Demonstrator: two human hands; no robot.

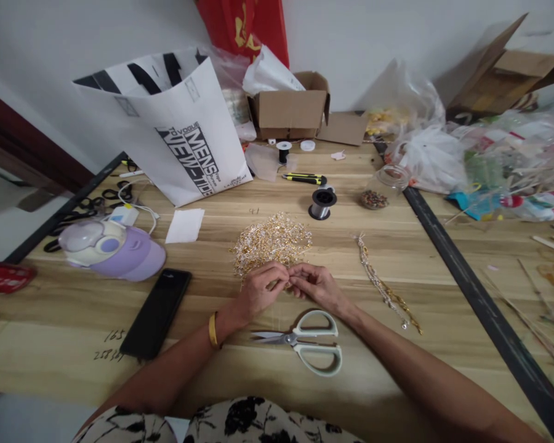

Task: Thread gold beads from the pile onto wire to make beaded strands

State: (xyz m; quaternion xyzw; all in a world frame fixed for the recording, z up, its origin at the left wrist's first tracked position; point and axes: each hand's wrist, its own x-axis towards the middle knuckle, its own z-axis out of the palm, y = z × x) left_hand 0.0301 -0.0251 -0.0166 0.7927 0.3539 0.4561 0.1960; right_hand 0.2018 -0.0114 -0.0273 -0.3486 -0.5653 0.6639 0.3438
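My left hand [264, 286] and my right hand [316, 284] meet fingertip to fingertip at the near edge of a pile of gold and clear beads [272, 240]. Both are closed in a pinch; whatever sits between the fingers is too small to make out. Just below them lie scissors [300, 338] with pale handles, blades slightly apart and pointing left. To the right rest finished-looking strands of silver and gold chain [381, 280]. A spool of fine wire [322, 204] stands behind the pile.
A white paper bag [166, 129], a purple bottle [113, 249] and a black phone [156, 314] occupy the left. Behind are a cutter knife [305, 179], a cardboard box [289, 114] and a jar of beads [383, 187]. Plastic bags [431, 157] crowd the right.
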